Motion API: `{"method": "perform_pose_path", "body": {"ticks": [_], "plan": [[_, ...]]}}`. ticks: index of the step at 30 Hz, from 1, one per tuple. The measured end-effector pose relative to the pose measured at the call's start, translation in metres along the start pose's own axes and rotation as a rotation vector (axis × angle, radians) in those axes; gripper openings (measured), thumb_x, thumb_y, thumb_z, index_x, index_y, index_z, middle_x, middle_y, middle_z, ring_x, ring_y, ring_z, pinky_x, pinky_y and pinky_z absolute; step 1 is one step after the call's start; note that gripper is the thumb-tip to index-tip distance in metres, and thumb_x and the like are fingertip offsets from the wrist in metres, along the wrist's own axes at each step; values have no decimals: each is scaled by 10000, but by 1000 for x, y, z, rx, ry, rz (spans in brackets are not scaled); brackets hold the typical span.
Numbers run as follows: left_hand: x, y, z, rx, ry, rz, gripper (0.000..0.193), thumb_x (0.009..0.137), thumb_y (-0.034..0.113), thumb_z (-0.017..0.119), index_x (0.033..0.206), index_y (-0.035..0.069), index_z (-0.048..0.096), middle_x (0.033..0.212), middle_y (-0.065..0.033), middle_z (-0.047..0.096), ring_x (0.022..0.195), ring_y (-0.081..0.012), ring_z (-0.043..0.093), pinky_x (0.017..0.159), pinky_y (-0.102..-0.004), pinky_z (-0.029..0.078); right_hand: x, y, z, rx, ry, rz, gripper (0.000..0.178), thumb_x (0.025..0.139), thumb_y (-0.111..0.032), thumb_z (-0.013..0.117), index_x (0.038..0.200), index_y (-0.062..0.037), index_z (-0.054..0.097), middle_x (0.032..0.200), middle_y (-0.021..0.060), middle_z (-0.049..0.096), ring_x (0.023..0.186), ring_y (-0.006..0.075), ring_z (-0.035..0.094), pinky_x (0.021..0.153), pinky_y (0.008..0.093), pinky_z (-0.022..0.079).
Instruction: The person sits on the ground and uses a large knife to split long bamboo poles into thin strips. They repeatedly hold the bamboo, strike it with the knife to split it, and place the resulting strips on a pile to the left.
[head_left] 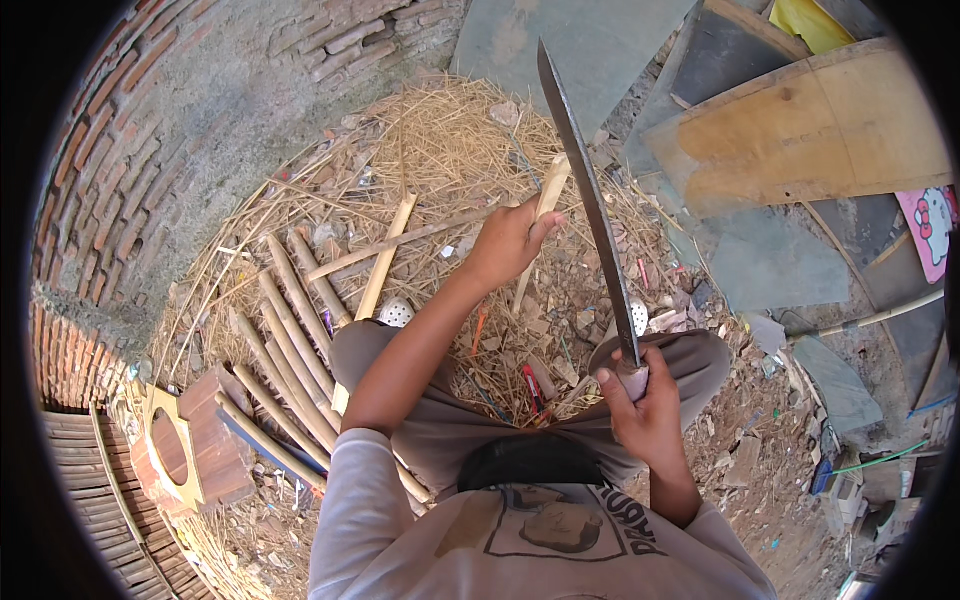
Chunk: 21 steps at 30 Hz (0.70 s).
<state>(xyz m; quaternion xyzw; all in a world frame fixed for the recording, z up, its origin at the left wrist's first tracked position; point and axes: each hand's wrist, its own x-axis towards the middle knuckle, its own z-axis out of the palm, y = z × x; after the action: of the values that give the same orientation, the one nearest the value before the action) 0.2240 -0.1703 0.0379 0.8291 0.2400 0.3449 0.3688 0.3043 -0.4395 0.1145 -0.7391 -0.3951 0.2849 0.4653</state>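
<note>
My left hand is closed round a pale split strip of wood or bamboo, which stands up at a slant in front of my knees. In my right hand is the handle of a machete. Its long dark blade points up and away, passing just right of the strip; whether the two touch I cannot tell. Below the left hand the strip's lower end is partly hidden among the shavings. A red cutter knife lies on the ground between my legs.
Several round sticks lie side by side at my left, near a longer pale strip. Straw and shavings cover the ground ahead. Sheets and a yellowish board lie at the far right; a brick wall rises at left.
</note>
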Motion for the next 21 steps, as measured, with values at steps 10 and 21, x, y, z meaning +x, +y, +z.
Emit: {"method": "perform_pose_path", "body": {"ticks": [10,21], "plan": [[-1,3,-4,-5,17,7,376,983,351,553,1083,-8,594,646,-186,609,608,-366,632,589,-439,485,-2,1,1,52,25,-61,286,869,-135,725,1060,-8,552,707,60,598,589,92,515,535,271,425],[-3,4,-5,40,-12,-9,387,981,375,548,1064,0,602,653,-201,611,628,-382,638,607,-452,493,2,-9,-2,-190,-17,-114,317,881,-149,698,1105,8,538,667,134,582,535,151,547,529,304,436]]}}
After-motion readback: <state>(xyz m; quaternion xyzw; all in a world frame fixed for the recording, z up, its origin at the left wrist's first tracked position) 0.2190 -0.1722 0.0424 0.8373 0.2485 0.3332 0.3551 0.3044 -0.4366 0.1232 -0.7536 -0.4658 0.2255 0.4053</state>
